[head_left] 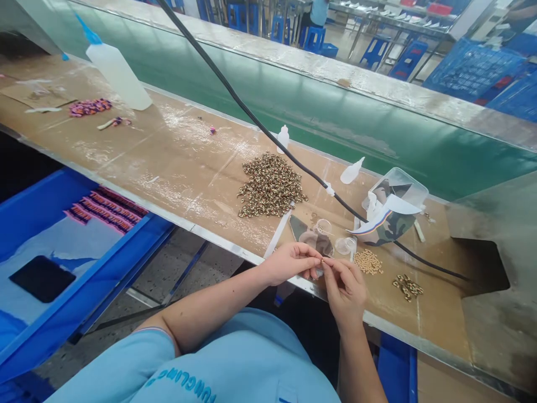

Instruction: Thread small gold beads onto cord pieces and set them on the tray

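Note:
Over the near edge of the bench, my left hand [295, 262] and my right hand [346, 284] meet fingertip to fingertip. Both are closed in a pinch on a small piece, too tiny and covered to name. Beyond the fingers lies a camouflage-patterned sheet [308, 236] with small clear round cups [344, 245] by it. Just right of my right hand is a pile of small tan beads [368, 262]. Farther right sits a little heap of dark-and-gold pieces [407, 287]. A large heap of similar dark-and-gold pieces [272, 184] is up and left of my hands.
A black cable [251, 116] slants across the bench. Small white bottles [283, 139] and a clear plastic box [405, 187] stand at the back. A large glue-type bottle [119, 75] is far left. A blue tray [25, 347] with a black phone [42, 278] sits lower left.

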Demonstrator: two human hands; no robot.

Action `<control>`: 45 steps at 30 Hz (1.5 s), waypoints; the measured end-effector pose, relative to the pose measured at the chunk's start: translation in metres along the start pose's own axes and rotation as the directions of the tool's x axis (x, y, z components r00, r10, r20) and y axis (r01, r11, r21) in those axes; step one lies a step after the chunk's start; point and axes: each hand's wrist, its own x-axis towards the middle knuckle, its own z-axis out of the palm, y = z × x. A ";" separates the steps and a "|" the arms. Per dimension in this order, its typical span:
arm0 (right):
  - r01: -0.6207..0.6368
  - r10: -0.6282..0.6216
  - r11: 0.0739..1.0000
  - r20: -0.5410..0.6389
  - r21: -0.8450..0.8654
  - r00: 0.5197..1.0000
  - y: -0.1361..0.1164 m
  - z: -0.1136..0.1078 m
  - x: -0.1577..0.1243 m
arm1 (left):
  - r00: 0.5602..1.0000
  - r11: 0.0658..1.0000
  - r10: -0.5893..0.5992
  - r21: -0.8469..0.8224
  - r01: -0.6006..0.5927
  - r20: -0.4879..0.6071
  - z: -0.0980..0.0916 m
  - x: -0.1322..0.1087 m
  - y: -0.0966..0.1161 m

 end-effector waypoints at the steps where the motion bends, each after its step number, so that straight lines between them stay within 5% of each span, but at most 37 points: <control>1: -0.003 0.003 1.000 -0.001 0.001 1.000 0.000 0.000 0.000 | 1.000 1.000 0.001 0.003 -0.001 -0.001 0.000 0.000 0.000; 45: 0.053 -0.054 0.998 -0.031 -0.036 0.998 -0.008 0.002 -0.001 | 0.990 0.986 0.135 0.099 -0.131 -0.035 0.000 -0.002 -0.010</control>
